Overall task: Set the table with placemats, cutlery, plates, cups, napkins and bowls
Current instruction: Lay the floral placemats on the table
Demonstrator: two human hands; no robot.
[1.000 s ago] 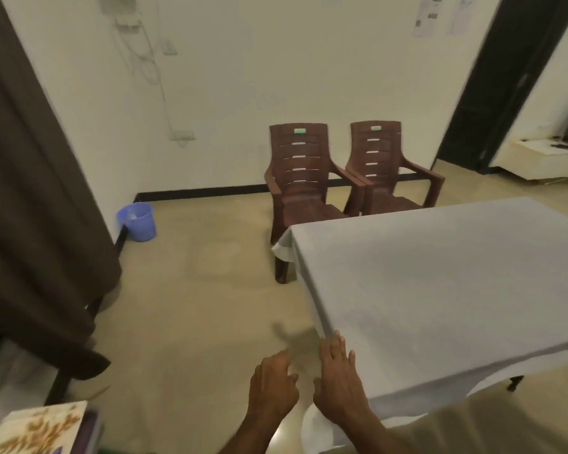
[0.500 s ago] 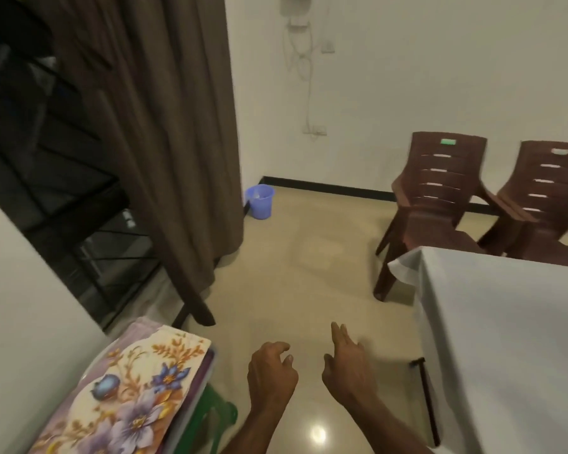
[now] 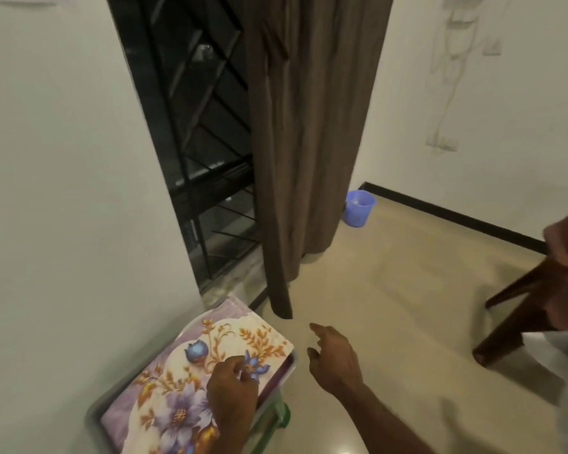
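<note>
Left hand [image 3: 232, 386], fingers curled, I see touching the floral placemat stack [image 3: 191, 371] at its right edge; right hand [image 3: 333, 358] hangs loose, just beside that edge.

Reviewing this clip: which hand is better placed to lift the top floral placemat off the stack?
Left, probably. The left hand is already over the floral placemat, fingers curled at its surface near the right edge. The right hand hangs open above bare floor, beside the stack and not touching it.
</note>
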